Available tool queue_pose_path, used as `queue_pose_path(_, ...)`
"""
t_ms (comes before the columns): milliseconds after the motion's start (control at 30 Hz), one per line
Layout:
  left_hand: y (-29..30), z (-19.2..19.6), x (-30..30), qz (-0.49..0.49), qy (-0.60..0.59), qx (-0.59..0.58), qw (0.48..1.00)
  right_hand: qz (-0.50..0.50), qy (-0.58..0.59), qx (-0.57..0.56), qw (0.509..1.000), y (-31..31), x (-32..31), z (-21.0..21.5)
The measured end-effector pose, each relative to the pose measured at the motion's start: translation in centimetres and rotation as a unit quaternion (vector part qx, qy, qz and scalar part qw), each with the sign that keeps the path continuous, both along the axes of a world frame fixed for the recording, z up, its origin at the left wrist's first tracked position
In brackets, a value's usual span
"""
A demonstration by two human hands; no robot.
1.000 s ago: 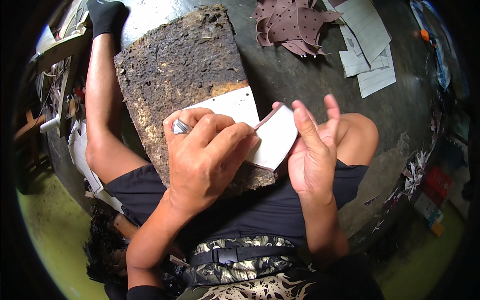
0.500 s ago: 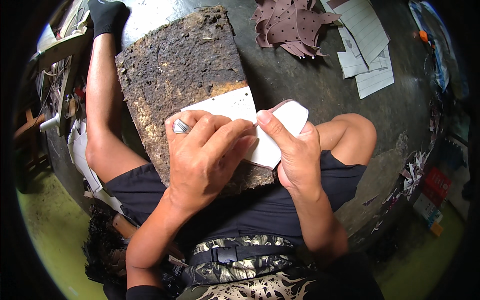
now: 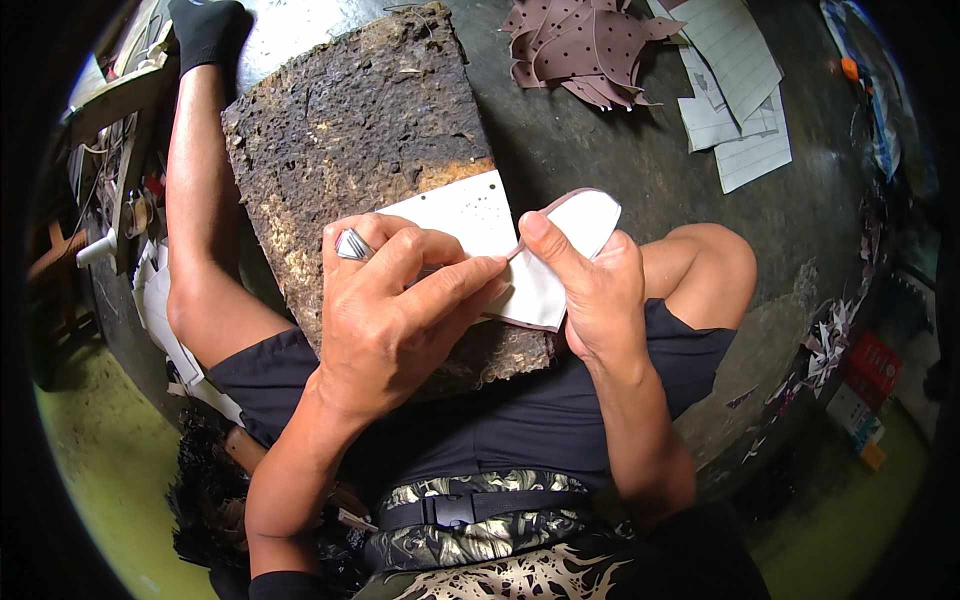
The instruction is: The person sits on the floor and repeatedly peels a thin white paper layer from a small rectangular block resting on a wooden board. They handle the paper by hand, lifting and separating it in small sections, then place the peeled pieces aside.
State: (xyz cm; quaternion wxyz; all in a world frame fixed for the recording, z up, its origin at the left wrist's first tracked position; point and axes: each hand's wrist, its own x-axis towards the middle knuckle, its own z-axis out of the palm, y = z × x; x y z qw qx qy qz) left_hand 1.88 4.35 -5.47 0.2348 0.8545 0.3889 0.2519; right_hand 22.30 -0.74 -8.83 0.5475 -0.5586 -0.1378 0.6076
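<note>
A rough brown cutting board rests across my legs. On it lies a white sheet with small holes. My left hand is closed around a thin metal tool, its tip hidden under my fingers at the sheet's edge. My right hand pinches a rounded white cut piece with a mauve rim, thumb on top, just right of the sheet. The two hands touch over the board's near edge.
A heap of brown perforated cut pieces lies on the dark floor beyond the board. White paper patterns lie to its right. Clutter and scraps line the left edge and the right. My bare knees flank the board.
My right hand was flat with fingers spread over the white piece; it has closed and now pinches the piece with the thumb on top. My left hand has stayed put.
</note>
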Motion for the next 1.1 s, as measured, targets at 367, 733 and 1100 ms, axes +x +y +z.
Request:
queue_pose_path(367, 0.6, 0.4, 0.0, -0.019, 0.006, 0.01, 1.0, 0.1, -0.151, -0.022, 0.983, 1.0, 1.8, -0.2)
queue_pose_path(733, 1.2, 0.7, 0.0, -0.035, 0.003, 0.012, 0.999, 0.183, -0.229, -0.02, 0.956, 2.2, 3.1, 0.2)
queue_pose_path(1100, 1.6, 0.8, -0.1, -0.041, 0.011, 0.011, 0.999, 0.216, -0.224, -0.013, 0.95, 2.6, 3.9, -1.0)
